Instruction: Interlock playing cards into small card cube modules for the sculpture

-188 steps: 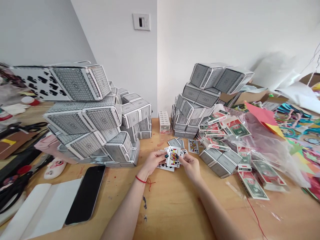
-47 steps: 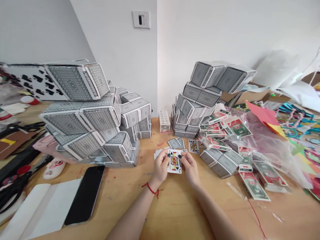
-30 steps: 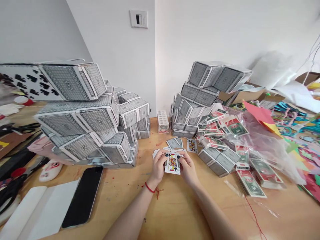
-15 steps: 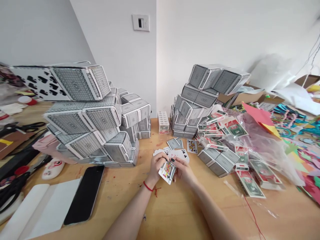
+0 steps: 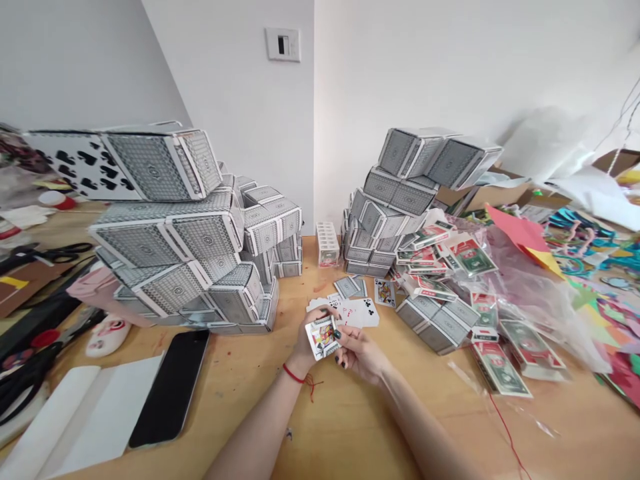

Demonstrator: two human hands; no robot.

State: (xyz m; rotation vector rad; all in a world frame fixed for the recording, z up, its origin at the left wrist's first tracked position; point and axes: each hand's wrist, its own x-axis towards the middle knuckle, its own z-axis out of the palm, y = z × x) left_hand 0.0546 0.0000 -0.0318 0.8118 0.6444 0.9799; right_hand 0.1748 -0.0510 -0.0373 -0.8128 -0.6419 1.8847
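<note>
In the middle of the head view a face card, a playing card, is held face up and tilted. My left hand is closed round its left side and far edge. The thumb and finger of my right hand pinch its right edge. Further cards beneath it cannot be made out. Just beyond my hands, loose cards lie fanned on the wooden table, with two face-down cards and a queen card behind them.
Stacked blocks made of grey-backed cards rise at left, with another stack at right. Red and green card boxes and plastic wrap lie right. A black phone, white paper and scissors lie left.
The held card has moved left and up, turning flatter into my left hand. My right hand's fingers have shifted to the card's right edge.
</note>
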